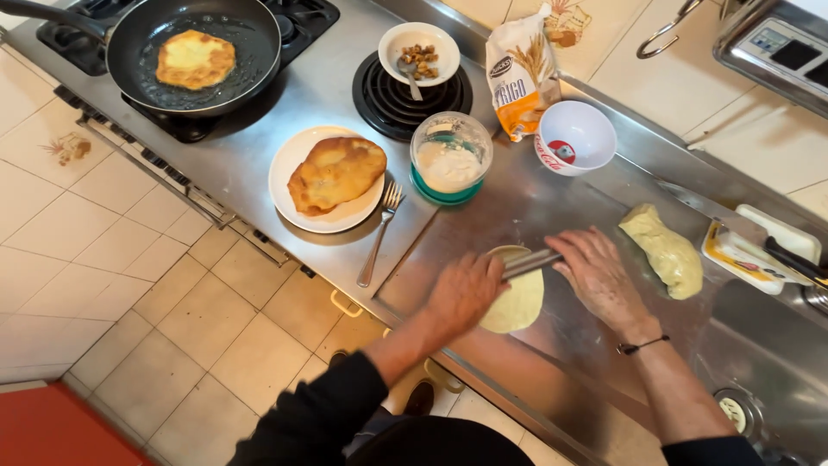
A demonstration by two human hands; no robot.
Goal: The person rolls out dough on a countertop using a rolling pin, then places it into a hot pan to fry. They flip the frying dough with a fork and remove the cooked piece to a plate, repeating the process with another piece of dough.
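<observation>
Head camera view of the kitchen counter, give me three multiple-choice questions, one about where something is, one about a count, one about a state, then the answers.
1. Where does the fork lie?
A. On the steel counter, right of the white plate
B. Inside the frying pan
C. In the sink

2. How many fried flatbreads are in view?
A. One
B. Two
C. Four

3. What state is the dough disc under the hands in?
A. Browned and crisp
B. Pale, raw and flattened
C. Cut into strips

Answers:
1. A, the fork rests on bare metal beside the plate's rim.
2. B, one flatbread on the plate and one flatbread in the frying pan.
3. B, the left hand and right hand press a metal rolling pin across the pale uncooked disc.
</observation>
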